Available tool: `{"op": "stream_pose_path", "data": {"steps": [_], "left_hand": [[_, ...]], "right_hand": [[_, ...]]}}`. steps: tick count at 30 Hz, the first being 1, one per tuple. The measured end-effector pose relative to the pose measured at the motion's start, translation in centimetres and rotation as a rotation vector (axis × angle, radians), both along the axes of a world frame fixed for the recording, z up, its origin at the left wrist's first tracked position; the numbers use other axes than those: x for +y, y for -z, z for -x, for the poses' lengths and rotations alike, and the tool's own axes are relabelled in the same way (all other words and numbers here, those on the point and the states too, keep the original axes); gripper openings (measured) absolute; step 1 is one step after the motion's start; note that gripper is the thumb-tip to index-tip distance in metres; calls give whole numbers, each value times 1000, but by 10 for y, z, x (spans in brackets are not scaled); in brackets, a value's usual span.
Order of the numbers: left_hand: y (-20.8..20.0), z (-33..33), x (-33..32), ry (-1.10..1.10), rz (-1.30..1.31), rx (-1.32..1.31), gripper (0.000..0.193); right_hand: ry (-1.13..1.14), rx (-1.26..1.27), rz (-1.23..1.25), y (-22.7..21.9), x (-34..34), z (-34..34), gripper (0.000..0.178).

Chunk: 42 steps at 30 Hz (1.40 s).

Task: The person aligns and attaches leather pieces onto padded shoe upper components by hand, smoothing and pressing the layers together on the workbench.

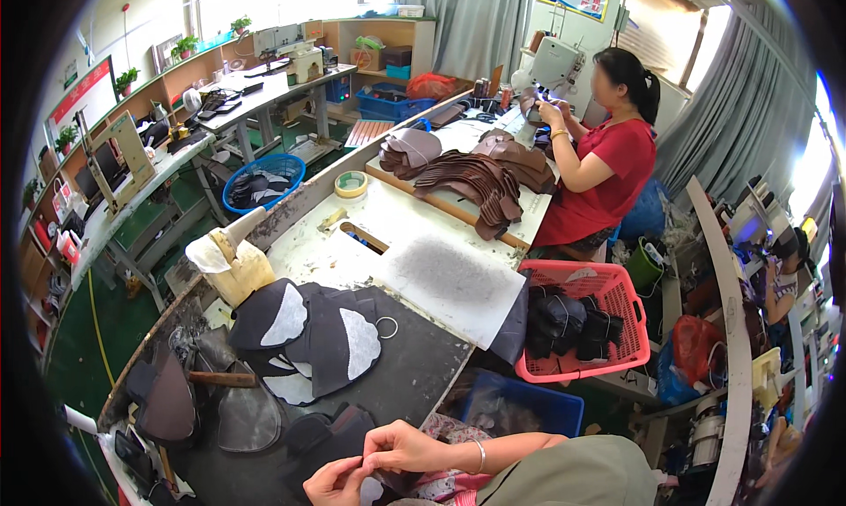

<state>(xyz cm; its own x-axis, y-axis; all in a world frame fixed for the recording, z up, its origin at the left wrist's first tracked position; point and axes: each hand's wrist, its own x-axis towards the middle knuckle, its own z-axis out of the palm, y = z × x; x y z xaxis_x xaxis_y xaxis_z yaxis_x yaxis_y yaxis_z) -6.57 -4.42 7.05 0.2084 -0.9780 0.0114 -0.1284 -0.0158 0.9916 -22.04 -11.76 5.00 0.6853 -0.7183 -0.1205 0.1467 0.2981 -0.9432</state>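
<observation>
My right hand [407, 449], a bangle on its wrist, and my left hand [333, 483] meet at the bottom of the view. Their fingertips are pinched together at the edge of a dark cut piece with a white patch [371, 491], mostly hidden below my fingers. Just beyond my hands, more dark cut pieces [339, 431] lie on the black-topped bench [410, 365]. Farther off is an overlapping pile of black pieces with white backing patches [345, 343], beside a metal ring [387, 328]. A hammer [223, 378] rests left of them.
A cream container [231, 273] and a tape roll [351, 184] stand along the bench's left edge. A pink basket [630, 334] with black bundles and a blue crate [564, 409] are to the right. Beyond brown stacked pieces [471, 182], a co-worker [608, 167] sits at a sewing machine [557, 66].
</observation>
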Motion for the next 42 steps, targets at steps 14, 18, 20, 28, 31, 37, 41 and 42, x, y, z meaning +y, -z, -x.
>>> {"op": "stream_pose_path", "data": {"steps": [14,18,20,28,31,37,41,42], "left_hand": [[15,1,-12,-159,-58,327,15],[15,1,-15,-410,66,-411,15],[24,-12,-15,-438,201,-701,14],[26,-50,18,-501,120,-548,10],[-3,-26,11,-295,64,-432,4],[-6,-13,17,-209,51,-28,8],[-14,14,23,-74,6,87,9],[-23,16,22,47,32,107,11]], "right_hand": [[-14,-32,823,-24,45,-17,26],[-207,-110,557,-31,34,12,18],[-323,-365,285,-20,28,32,29],[-190,376,179,38,-24,136,9],[-160,739,719,65,-16,152,21],[-129,1119,1280,8,-5,117,23],[-168,325,571,-53,17,50,56],[-204,196,521,-55,20,38,64]]}}
